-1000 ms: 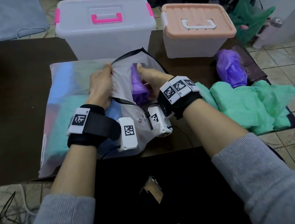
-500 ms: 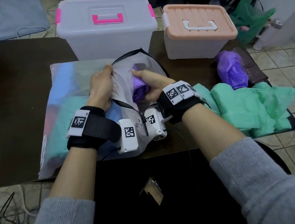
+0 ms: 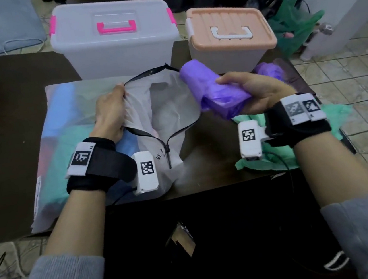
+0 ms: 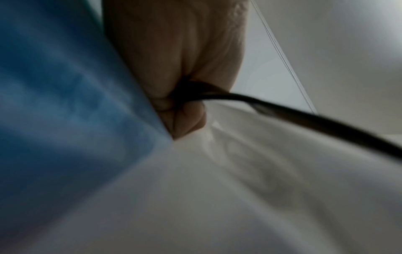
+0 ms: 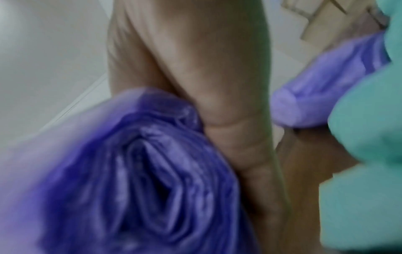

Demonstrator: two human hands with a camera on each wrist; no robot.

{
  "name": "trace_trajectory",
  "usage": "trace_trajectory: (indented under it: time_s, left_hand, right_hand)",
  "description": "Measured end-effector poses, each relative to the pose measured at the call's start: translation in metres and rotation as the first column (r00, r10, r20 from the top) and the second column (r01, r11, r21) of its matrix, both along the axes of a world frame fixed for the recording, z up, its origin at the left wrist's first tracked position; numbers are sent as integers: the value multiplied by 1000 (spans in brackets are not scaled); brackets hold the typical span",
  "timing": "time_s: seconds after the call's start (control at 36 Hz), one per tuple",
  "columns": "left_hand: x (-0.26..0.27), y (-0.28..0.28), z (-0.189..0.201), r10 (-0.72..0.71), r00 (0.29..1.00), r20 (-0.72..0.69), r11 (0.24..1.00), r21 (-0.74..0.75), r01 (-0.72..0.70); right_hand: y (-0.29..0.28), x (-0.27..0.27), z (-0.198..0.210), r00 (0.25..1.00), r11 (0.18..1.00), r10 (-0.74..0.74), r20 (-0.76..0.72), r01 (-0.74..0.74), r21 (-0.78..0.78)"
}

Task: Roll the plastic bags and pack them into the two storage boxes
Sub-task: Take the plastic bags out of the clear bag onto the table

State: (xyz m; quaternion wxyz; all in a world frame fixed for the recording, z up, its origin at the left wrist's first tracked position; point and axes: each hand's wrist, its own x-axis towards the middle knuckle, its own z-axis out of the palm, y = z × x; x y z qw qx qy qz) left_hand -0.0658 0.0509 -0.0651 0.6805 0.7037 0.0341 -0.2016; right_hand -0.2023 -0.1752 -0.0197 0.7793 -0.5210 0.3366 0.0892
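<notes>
In the head view, the left hand (image 3: 110, 112) sits left of the middle of the frame and grips the edge of a big see-through pouch (image 3: 76, 120) with a black zipper; the pouch lies flat on the dark table (image 3: 1, 110) and its mouth is pulled open. The right hand (image 3: 258, 90) is right of the middle, up off the table, and its fingers are wrapped around a purple roll of bags (image 3: 214, 91). The roll sticks out toward the upper left, over the open mouth of the pouch. Behind, at the top middle, stands a clear box with pink clips (image 3: 115, 43), lid on. To its right stands a smaller box with a peach lid (image 3: 230, 34), also closed. Another purple roll (image 3: 270, 70) lies just past the right hand, and green bags (image 3: 335, 116) lie bunched under the right wrist. In the left wrist view, the left hand (image 4: 180, 68) pinches the black zipper edge, with blue plastic at the left and white plastic at the bottom. In the right wrist view, which is blurry, the right hand (image 5: 206, 103) holds the purple roll of bags (image 5: 141, 171) at the lower left, the other purple roll (image 5: 322, 96) is at the right and the green bags (image 5: 369, 137) are at the far right.
</notes>
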Motion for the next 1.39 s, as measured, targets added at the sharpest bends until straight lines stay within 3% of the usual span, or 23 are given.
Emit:
trace_trajectory:
  time_s: [0.08,0.14,0.22,0.31,0.44,0.78,1.03,1.08,1.22,1.39]
  left_hand:
    - [0,-1,-1,5,1000,21,1000,15,-5]
    - [-1,-1,0,10,998,54,998,57,-14]
    - [-3,-2,1,20,998,64,997,67,-25]
    - [-3,-2,2,28,998,54,997,66,-31]
    - [-4,-3,3,29,998,57,998,62,-33]
    - [-1,-2,0,29,998,50,998,56,-31]
    - [1,-1,-1,22,999,40,998,53,-24]
    - [1,-1,-1,22,999,37,999,45,-24]
    - [-1,-1,0,5,999,48,999,40,-7]
    - [-4,-1,1,11,997,71,996,85,-17]
  right_hand:
    - [-22,-3,2,994,972,-92,-56,77,-221]
    - [-35,-1,-2,976,877,-203,-72,149,-456]
    - [-45,1,-10,941,688,-335,39,273,-672]
    - [-47,-1,-19,935,562,-334,121,301,-771]
    - [-52,-7,-43,966,318,-237,102,176,-932]
    - [-47,-10,-64,962,284,-268,-46,33,-958]
    - [-43,-4,-69,918,274,-314,-244,-159,-948]
    - [-43,-5,-68,911,240,-324,-257,-183,-953]
    - [-39,-19,-63,879,63,-327,-348,-347,-936]
    - [-41,-41,-65,778,174,-191,-598,-573,-801]
